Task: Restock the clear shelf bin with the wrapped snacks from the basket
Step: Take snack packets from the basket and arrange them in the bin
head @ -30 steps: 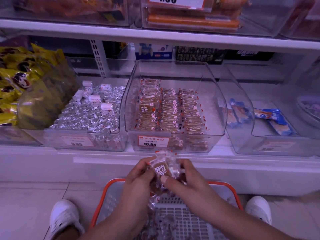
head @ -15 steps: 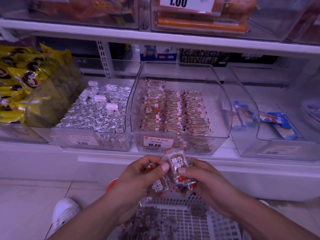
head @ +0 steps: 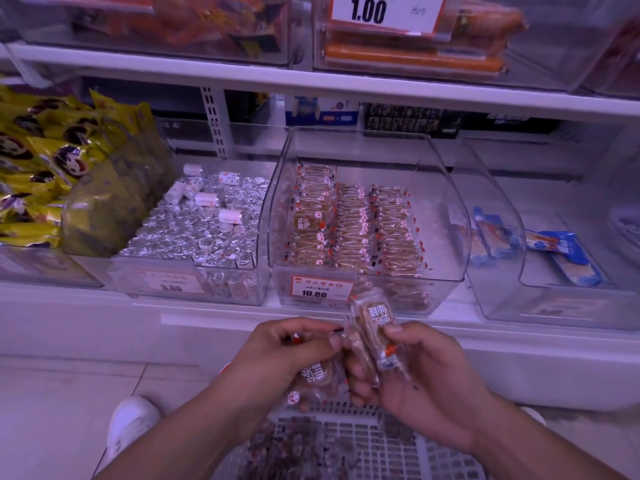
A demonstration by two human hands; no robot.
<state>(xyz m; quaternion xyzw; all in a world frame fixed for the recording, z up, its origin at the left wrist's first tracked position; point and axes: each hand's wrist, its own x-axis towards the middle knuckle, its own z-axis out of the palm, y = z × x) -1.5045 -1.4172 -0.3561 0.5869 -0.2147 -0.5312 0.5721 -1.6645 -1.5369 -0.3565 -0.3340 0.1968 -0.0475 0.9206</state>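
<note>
A clear shelf bin [head: 446, 188] with a 10.80 price tag sits in the middle of the lower shelf, holding rows of wrapped brown snacks [head: 349, 226]. Just below its front, my right hand [head: 412, 379] grips a small stack of wrapped snacks [head: 375, 327] held upright. My left hand [head: 287, 358] pinches the left edge of that stack and holds more wrapped snacks [head: 317, 379] under its fingers. The white basket [head: 374, 445] lies below my hands with several snacks in it.
Left of the target bin is a bin of silver-wrapped sweets [head: 204, 230], then yellow bags [head: 45, 168]. To the right stands a clear bin with blue packets [head: 557, 251]. An upper shelf [head: 311, 81] overhangs. My white shoe [head: 131, 427] rests on the tiled floor.
Both hands have risen from the basket toward the bin's front. The stack has turned upright in my right hand, and the view has moved closer to the shelf.
</note>
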